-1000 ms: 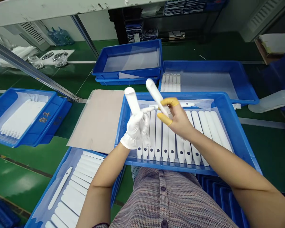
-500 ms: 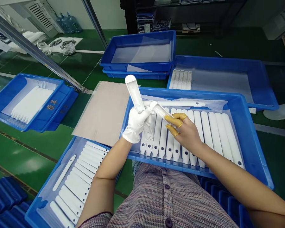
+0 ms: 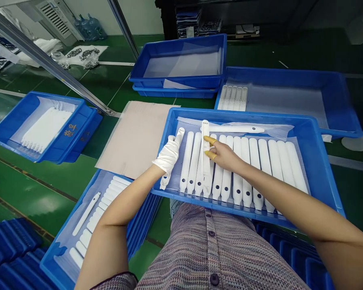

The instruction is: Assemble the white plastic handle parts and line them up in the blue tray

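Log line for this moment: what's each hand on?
left hand: white glove, gripping bar | right hand: yellow finger cots against second bar | blue tray: rows of white bars

White glove [image 3: 168, 155], yellow finger cots [image 3: 210, 140], buttoned knit shirt [image 3: 213, 245]

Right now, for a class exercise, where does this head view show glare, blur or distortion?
In the head view, the glossy green floor shows pale glare; the metal rail and the blue tray look stretched toward the frame edges, suggesting wide-angle distortion; the right hand shows no strong motion blur.
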`<action>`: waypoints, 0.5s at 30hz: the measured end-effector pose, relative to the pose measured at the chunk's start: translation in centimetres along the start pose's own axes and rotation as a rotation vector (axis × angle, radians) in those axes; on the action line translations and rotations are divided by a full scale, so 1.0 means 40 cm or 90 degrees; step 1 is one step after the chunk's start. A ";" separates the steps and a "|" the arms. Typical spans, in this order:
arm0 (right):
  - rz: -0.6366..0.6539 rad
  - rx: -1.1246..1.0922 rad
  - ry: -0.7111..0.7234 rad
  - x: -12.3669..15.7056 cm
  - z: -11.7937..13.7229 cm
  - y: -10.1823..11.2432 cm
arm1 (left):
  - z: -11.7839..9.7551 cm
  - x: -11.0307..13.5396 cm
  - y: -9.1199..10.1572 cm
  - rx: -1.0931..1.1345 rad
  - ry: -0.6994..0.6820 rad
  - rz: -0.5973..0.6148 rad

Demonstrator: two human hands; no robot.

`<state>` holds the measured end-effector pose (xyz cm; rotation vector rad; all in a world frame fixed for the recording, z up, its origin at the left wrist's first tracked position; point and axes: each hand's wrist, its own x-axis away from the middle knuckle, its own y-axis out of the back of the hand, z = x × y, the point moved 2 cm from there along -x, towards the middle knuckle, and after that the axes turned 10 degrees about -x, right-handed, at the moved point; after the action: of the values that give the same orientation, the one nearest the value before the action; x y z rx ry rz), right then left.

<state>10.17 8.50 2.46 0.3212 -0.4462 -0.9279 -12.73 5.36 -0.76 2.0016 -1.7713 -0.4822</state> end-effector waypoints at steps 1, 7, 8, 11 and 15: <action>0.027 -0.024 -0.027 -0.017 0.008 -0.013 | 0.007 -0.003 -0.009 -0.050 -0.003 -0.005; 0.173 -0.028 -0.049 -0.090 0.066 -0.113 | 0.023 -0.018 -0.016 -0.304 0.013 -0.015; 0.192 -0.005 -0.046 -0.098 0.072 -0.130 | 0.021 -0.019 -0.010 -0.335 -0.001 -0.008; 0.219 0.053 -0.049 -0.118 0.088 -0.176 | 0.007 -0.017 0.012 -0.403 -0.069 0.013; 0.221 0.078 -0.051 -0.144 0.100 -0.205 | -0.012 -0.003 0.037 -0.441 -0.136 0.010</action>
<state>-0.53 8.33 0.90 0.3074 -0.6123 -0.5772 -13.73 5.38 0.42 1.4808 -1.4458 -1.1559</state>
